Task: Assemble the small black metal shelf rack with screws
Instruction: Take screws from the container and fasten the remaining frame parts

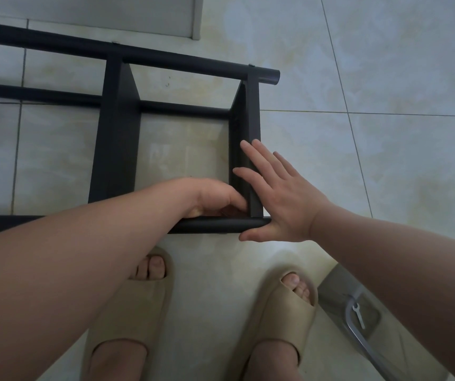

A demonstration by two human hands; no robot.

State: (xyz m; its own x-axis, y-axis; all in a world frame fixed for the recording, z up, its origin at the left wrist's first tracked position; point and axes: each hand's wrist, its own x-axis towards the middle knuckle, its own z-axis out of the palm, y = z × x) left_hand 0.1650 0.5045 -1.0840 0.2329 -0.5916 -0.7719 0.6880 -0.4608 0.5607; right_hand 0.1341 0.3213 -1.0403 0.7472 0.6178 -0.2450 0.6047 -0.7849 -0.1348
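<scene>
- Beige slides (135, 312) on pale floor tiles (385, 166); small flat wrench (358, 315) lies in a clear bag (336, 287), lower right
- Black metal shelf rack (116, 138) lies on its side on the tiles just ahead of the toes; near tube (207, 225) runs left-right
- Left hand (215, 199): fingers curled into the inner corner where the right panel (251, 119) meets the near tube; cannot tell if it pinches anything
- Right hand (281, 199): flat, fingers straight, pressed on the panel's outer face; thumb at the tube's end
- Far tube (138, 55) lies beyond
</scene>
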